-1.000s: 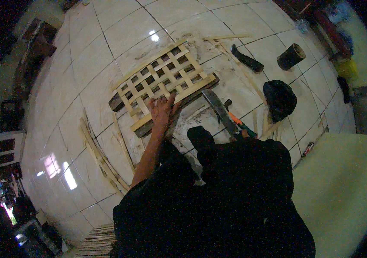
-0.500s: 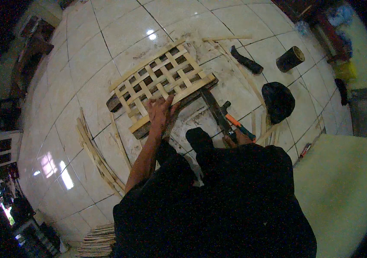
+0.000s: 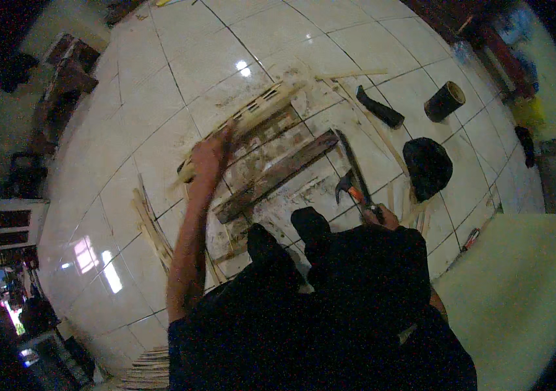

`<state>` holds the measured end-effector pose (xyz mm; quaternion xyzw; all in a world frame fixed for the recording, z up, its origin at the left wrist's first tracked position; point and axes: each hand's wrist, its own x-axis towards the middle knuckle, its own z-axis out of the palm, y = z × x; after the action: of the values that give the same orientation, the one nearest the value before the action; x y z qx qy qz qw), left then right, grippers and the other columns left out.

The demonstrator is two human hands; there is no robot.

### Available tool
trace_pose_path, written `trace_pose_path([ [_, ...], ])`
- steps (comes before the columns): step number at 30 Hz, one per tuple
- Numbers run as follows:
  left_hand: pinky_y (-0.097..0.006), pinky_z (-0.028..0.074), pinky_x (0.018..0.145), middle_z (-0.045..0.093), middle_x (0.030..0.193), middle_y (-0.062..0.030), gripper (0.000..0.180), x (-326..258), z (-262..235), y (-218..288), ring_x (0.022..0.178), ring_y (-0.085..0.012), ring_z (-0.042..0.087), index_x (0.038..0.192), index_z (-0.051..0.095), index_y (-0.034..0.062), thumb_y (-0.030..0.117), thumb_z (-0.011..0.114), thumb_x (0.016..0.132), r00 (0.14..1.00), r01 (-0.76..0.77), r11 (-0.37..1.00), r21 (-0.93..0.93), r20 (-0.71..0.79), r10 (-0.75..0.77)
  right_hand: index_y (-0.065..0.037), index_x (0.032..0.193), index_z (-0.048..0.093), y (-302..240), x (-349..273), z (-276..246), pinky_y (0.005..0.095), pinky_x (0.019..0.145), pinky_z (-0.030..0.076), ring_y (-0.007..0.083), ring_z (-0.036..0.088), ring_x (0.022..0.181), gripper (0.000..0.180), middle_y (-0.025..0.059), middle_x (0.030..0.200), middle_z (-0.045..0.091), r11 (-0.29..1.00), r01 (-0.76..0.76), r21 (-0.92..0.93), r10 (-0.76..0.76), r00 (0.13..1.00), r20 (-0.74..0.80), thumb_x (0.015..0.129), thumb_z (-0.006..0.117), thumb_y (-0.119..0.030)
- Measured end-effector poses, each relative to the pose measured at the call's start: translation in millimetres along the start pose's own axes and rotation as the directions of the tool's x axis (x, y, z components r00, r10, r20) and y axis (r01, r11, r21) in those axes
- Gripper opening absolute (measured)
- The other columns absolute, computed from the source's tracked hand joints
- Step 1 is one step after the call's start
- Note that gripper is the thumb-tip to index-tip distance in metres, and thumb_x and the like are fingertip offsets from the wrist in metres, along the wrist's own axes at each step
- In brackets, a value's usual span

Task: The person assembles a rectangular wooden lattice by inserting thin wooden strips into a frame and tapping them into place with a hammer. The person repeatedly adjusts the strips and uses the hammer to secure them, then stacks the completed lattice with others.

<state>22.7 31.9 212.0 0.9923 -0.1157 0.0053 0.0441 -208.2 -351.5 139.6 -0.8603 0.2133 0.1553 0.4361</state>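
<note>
My left hand grips a woven lattice panel of pale bamboo strips by its near left end. The panel is tipped up, nearly edge-on, and blurred. Below it a dark wooden bar lies slanting across the tiles. My right hand is closed round the handle of a long dark-bladed knife, whose blade points away from me near the bar's right end. Against the knife is a claw hammer with an orange part on its handle; whether my right hand also touches it, I cannot tell.
Loose bamboo strips lie at the left, and a stack of thin sticks at lower left. On the right are a rounded black object, a dark hollow cylinder and a dark curved piece. Dirt marks the tiled floor.
My left hand has lifted the lattice panel off the bar and tipped it up, away from me. The knife has moved right, so the hammer now shows left of its blade.
</note>
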Motion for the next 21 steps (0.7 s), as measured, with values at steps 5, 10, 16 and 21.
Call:
trace_pose_path([
  [5,-0.043,0.049,0.066,0.069,0.092,-0.0136,0.039,13,-148,-39,0.078,-0.0304,0.065,0.125,0.056,0.0159,0.034,0.059,0.09,0.977,0.044,0.982,-0.184,-0.197,-0.081,-0.008,0.108,0.055,8,-18,-46,0.048,0.073,0.05,0.0383,0.064,0.082,0.044,0.0175,0.089,0.066,0.88,-0.176,-0.442,0.066,0.965,-0.253,0.086,0.059,-0.046],
  [10,-0.028,0.046,0.056,0.067,0.073,-0.0046,0.034,16,-195,-37,0.06,-0.0097,0.054,0.115,0.064,0.007,0.031,0.061,0.09,0.96,-0.008,0.859,-0.511,-0.245,-0.137,-0.008,0.101,0.058,74,-17,-71,0.0485,0.073,0.049,0.0379,0.064,0.081,0.04,0.0171,0.087,0.065,0.883,-0.215,-0.417,0.102,0.956,-0.276,0.085,0.059,-0.045],
  [16,-0.027,0.044,0.051,0.058,0.063,-0.0003,0.034,27,-78,-82,0.055,-0.0089,0.05,0.106,0.069,0.0038,0.032,0.063,0.089,0.986,0.165,0.761,-0.627,0.117,-0.118,-0.007,0.107,0.059,43,-10,-53,0.0467,0.075,0.049,0.0346,0.062,0.086,0.033,0.0157,0.093,0.063,0.915,-0.007,-0.405,-0.185,0.882,-0.434,0.087,0.058,-0.033],
  [21,-0.036,0.049,0.064,0.064,0.068,-0.0069,0.038,46,39,-98,0.064,-0.0198,0.058,0.108,0.067,0.0038,0.036,0.06,0.089,0.998,-0.024,0.722,-0.691,0.019,0.051,-0.004,0.122,0.052,107,23,-8,0.0455,0.09,0.044,0.0343,0.052,0.107,0.044,0.0182,0.117,0.054,0.587,0.461,-0.666,-0.733,0.652,-0.194,0.086,0.061,-0.028],
])
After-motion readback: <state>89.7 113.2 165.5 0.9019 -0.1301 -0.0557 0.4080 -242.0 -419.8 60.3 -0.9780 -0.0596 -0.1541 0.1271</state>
